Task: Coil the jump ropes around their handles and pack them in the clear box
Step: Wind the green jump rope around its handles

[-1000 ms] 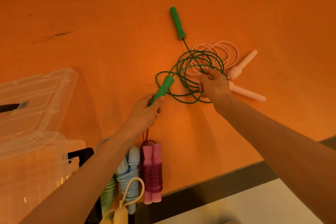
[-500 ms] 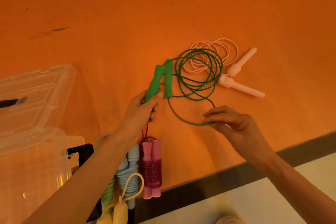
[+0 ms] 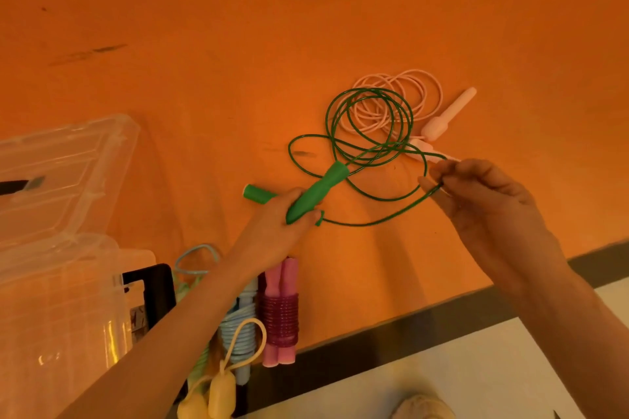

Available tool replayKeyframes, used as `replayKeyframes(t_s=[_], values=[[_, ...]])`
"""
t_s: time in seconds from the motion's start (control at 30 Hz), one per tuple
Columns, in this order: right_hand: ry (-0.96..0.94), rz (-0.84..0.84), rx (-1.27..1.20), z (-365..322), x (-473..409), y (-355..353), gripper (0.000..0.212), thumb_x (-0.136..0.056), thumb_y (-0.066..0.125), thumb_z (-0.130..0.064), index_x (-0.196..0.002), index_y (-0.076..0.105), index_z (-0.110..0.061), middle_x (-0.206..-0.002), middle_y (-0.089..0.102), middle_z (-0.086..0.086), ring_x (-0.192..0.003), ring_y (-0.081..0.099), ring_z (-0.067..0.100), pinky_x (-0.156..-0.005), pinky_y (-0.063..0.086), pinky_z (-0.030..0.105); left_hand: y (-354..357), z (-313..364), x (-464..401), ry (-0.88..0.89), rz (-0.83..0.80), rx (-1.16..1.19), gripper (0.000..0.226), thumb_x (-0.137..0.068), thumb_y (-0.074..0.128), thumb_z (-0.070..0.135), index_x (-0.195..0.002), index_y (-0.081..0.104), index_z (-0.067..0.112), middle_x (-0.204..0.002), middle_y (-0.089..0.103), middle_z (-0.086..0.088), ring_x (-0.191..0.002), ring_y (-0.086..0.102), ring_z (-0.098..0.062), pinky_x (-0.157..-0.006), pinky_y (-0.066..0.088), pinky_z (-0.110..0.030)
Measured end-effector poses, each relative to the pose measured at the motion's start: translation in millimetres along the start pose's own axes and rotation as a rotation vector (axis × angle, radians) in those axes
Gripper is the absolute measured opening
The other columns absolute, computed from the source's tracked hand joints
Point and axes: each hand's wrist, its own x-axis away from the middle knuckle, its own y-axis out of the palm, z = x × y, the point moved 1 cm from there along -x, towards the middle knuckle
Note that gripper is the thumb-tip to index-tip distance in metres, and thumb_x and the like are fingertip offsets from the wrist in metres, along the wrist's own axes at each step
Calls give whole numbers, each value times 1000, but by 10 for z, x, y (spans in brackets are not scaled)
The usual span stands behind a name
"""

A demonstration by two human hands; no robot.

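My left hand (image 3: 275,224) grips the two green handles (image 3: 318,192) of the green jump rope together above the orange table; one handle's end (image 3: 255,193) sticks out to the left. The green cord (image 3: 369,126) lies in loose loops on the table to the right. My right hand (image 3: 483,194) pinches a stretch of that cord near its thumb. Behind the loops lies the pale pink jump rope (image 3: 408,95), uncoiled, with its two pink handles (image 3: 449,116). The clear box (image 3: 58,299) stands at the left with its lid (image 3: 61,173) swung open.
Several coiled ropes lie at the table's near edge under my left forearm: a dark pink one (image 3: 279,313), a light blue one (image 3: 238,330), a pale green one and a yellow one (image 3: 221,391). A black object (image 3: 156,289) sits beside the box. The table's dark front edge (image 3: 425,320) runs diagonally.
My left hand turned the paired green handles from upright to slanting right. My right hand moved up and to the right, drawing the green cord out sideways from the loops.
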Motion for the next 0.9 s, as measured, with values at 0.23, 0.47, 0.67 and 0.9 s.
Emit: replayKeyframes(t_s=[0.23,0.47,0.67,0.9], values=[[107,149,-417,-159,-95,190,29,-45,66,10,-66,60,-8,-74,68,6,-71,70,16,-78,59,33,118,-103,-53,275,71,-604,33,-94,54,19,-127,51,16,-118,60,-2,-111,52,-21,-97,31,-30],[38,195,-481,-454,-106,112,24,-59,59,15,-69,63,-6,-78,69,8,-75,70,18,-73,59,32,125,-125,-90,208,140,-555,30,-91,61,25,-118,52,12,-105,52,-6,-90,53,-25,-80,39,-35],[36,170,60,-299,-13,-47,27,-91,52,-10,-112,58,-27,-95,67,-16,-113,63,18,-98,45,39,164,339,230,187,94,-100,12,-92,61,29,-95,49,25,-77,62,5,-72,59,-12,-68,47,-30],[87,394,158,200,242,-28,36,-87,64,-17,-120,53,-12,-121,60,11,-110,63,30,-90,52,39,341,570,574,-149,-88,542,20,-86,60,23,-104,62,16,-86,69,3,-70,62,-6,-67,51,-20]])
